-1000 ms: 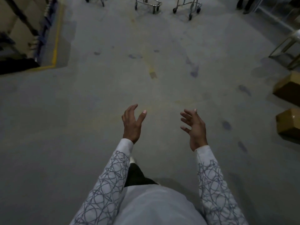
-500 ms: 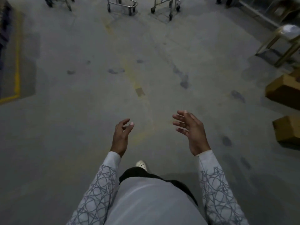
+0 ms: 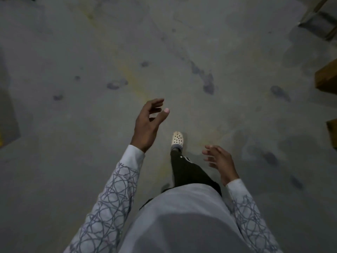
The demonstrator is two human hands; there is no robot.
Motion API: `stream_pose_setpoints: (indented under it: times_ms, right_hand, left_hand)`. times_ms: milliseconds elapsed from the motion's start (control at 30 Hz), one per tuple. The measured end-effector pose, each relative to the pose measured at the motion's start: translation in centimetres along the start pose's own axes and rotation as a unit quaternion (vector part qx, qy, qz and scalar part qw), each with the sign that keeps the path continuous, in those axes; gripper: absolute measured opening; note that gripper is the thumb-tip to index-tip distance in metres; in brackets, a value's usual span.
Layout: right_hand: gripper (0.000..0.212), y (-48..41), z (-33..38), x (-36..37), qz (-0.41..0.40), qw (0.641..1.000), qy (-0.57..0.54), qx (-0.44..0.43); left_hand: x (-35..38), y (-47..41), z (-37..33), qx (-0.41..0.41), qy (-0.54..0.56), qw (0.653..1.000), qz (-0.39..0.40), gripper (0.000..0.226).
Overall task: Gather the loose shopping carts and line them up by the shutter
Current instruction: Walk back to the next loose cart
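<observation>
Shopping carts do not show anywhere in the head view, nor does the shutter. Which way they lie from either hand, and how their long axes run, cannot be read here.

Take the white clog [image 3: 177, 140] as the landmark. Nearest the camera, behind the clog, is the pale shirt [image 3: 182, 220], with patterned sleeves [image 3: 113, 198] on either side. The right hand [image 3: 221, 162] hangs just right of the clog and a little behind it, fingers spread and loosely bent, holding nothing. The clog itself is planted on the grey concrete floor [image 3: 82, 136] at the end of a dark trouser leg [image 3: 186, 170], its toe pointing up the frame. The left hand [image 3: 147, 126] is raised left of the clog and ahead of it, fingers loosely curled with the thumb out, also gripping nothing.

Beyond the clog the floor carries dark smudges [image 3: 208, 85] and a faint yellow streak [image 3: 131, 75] running away to the upper left. Well to the clog's right, at the frame edge, sit two brown cardboard boxes [image 3: 327, 77]. Farther off, ahead and right of the clog, a pale slanted frame [image 3: 314, 10] cuts the corner.

Judging by the toe's direction, the person is walking forward, so the carts most likely lie ahead of the clog, past the top edge. If so, the left hand, being the more forward one, is nearer to a handle, though both will probably be wanted to push.
</observation>
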State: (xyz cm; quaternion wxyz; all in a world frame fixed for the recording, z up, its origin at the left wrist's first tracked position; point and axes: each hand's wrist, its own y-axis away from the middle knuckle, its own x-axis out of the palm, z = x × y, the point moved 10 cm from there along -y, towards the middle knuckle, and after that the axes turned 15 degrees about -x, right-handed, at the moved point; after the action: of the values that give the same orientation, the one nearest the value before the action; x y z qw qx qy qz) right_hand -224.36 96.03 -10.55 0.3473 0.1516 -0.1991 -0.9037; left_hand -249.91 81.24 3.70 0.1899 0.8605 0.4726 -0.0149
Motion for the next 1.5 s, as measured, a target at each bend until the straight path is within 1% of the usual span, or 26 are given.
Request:
stream_pose_setpoints:
  times_ms: [100,167,267,333,433,500,600,700,800,967,1067,1133,1167,1333,1433,1500]
  right_hand:
    - [0.024,-8.4,1.3,2.1,0.001,0.998,-0.002,0.061]
    - [0.024,-14.9,5.0,3.9,0.016,0.998,0.005,0.063]
    - [0.021,-24.8,14.4,7.4,0.038,0.999,0.024,-0.006]
    - [0.018,-30.4,21.4,10.8,0.068,0.996,0.041,-0.049]
    - [0.016,-37.4,31.1,16.9,0.117,0.986,0.042,-0.109]
    - [0.017,-41.5,36.6,20.8,0.132,0.980,0.034,-0.147]
    - [0.019,-47.5,42.7,26.4,0.138,0.972,0.016,-0.191]
    - [0.021,-53.3,47.8,32.0,0.136,0.965,0.005,-0.224]
    - [0.019,-57.8,54.4,36.3,0.118,0.956,0.006,-0.267]
    - [0.018,-61.7,68.9,40.1,0.075,0.926,-0.005,-0.369]
    - [0.021,-63.4,75.3,40.5,0.035,0.912,-0.013,-0.407]
    - [0.022,-66.0,77.4,40.7,0.005,0.910,-0.015,-0.414]
    - [0.022,-67.9,77.6,41.0,-0.007,0.915,-0.010,-0.404]
    - [0.022,-79.6,76.0,43.5,-0.035,0.953,-0.013,-0.302]
    - [0.022,-87.0,75.9,44.9,-0.042,0.962,-0.031,-0.268]
    - [0.021,-92.4,76.2,45.9,-0.052,0.967,-0.045,-0.245]
  left_hand:
    - [-0.5,-7.7,-6.4,0.043,0.022,0.999,0.024,0.031]
    - [-1.2,-12.7,-10.6,0.060,0.034,0.997,0.032,0.030]
    - [-3.2,-19.8,-15.8,0.076,0.027,0.997,0.013,0.027]
    - [-5.4,-23.8,-17.9,0.072,0.030,0.997,-0.015,0.025]
    - [-8.9,-29.8,-18.3,0.056,0.049,0.996,-0.053,0.024]
    - [-10.9,-34.4,-16.8,0.021,0.069,0.995,-0.067,0.026]
    - [-13.4,-42.2,-13.6,-0.039,0.098,0.992,-0.075,0.027]
    - [-15.8,-51.0,-12.0,-0.061,0.112,0.989,-0.078,0.026]
    - [-18.1,-60.6,-12.4,-0.090,0.120,0.987,-0.055,0.033]
    - [-21.2,-76.6,-17.1,-0.130,0.082,0.988,0.001,0.042]
    - [-21.9,-84.6,-20.3,-0.150,0.076,0.985,0.033,0.028]
    - [-22.2,-89.6,-22.7,-0.138,0.077,0.986,0.046,0.023]
    - [-22.2,-91.9,-23.9,-0.131,0.078,0.987,0.053,0.023]
    - [-20.8,-103.2,-28.1,-0.106,0.063,0.989,0.078,0.025]
    - [-20.1,-110.2,-30.8,-0.100,0.052,0.989,0.091,0.025]
    - [-19.8,-114.9,-33.2,-0.101,0.051,0.988,0.102,0.029]
